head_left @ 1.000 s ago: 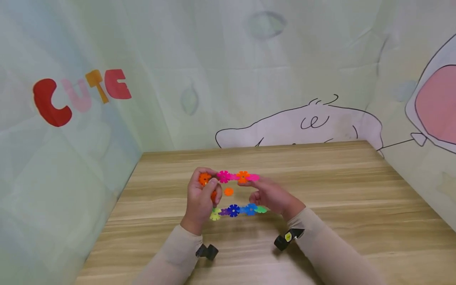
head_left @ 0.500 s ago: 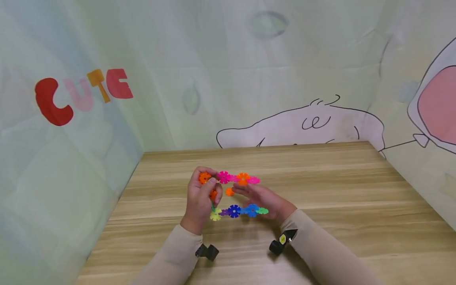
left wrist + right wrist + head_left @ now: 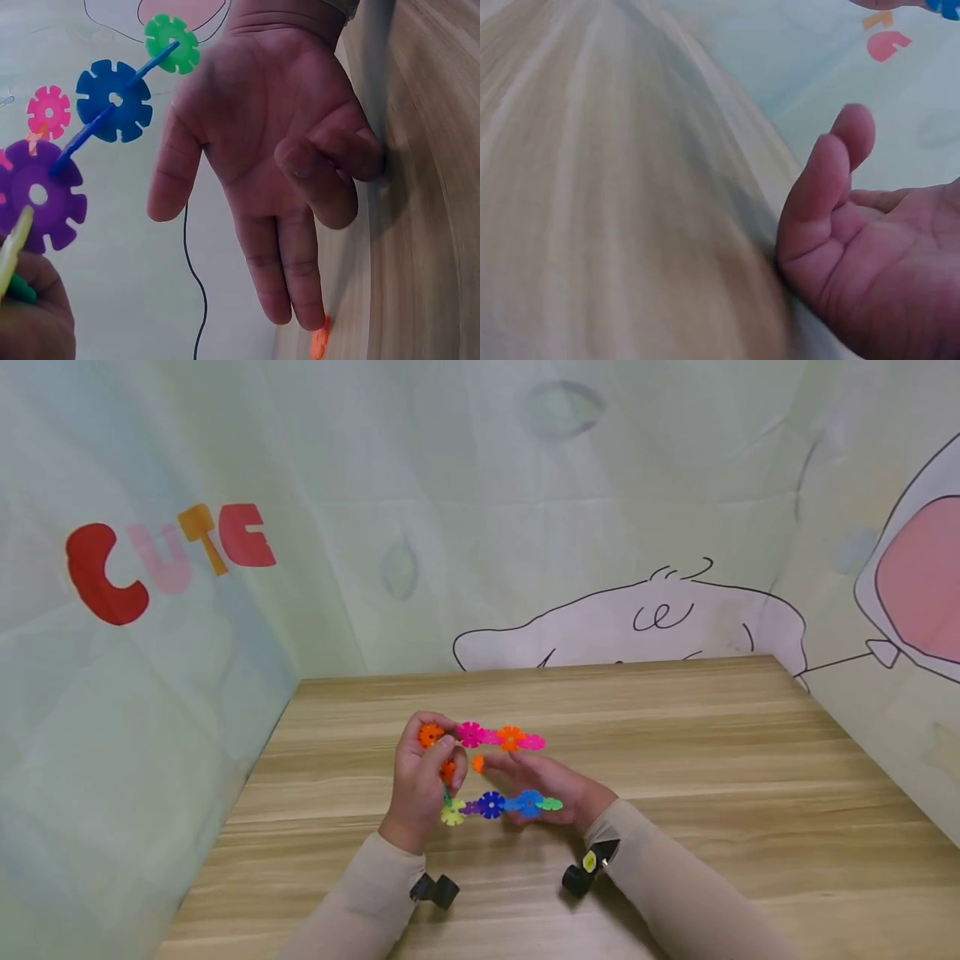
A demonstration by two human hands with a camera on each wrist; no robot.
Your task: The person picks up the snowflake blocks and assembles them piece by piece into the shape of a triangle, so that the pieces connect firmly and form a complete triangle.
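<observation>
My left hand (image 3: 426,777) grips a chain of toy snowflake discs held above the table. Its upper arm ends in a pink disc (image 3: 533,742); the lower one runs through a dark blue disc (image 3: 492,805) to a green disc (image 3: 551,804). Orange discs show at the left hand's fingers, which hide part of the chain. Behind the lower arm is my right hand (image 3: 558,781), low over the table with its palm turned left. Two of its fingers (image 3: 262,262) point straight at a loose orange disc (image 3: 321,339) and appear to touch it; two others are bent.
The wood-grain table (image 3: 675,735) extends around both hands. A printed curtain (image 3: 360,527) stands along its back and left sides. Each wrist wears a small black camera, such as the right wrist's camera (image 3: 577,881).
My right hand has left the chain's upper pink end and dropped down and left to the loose orange disc, which now stands more edge-on. My left hand keeps its grip almost unmoved.
</observation>
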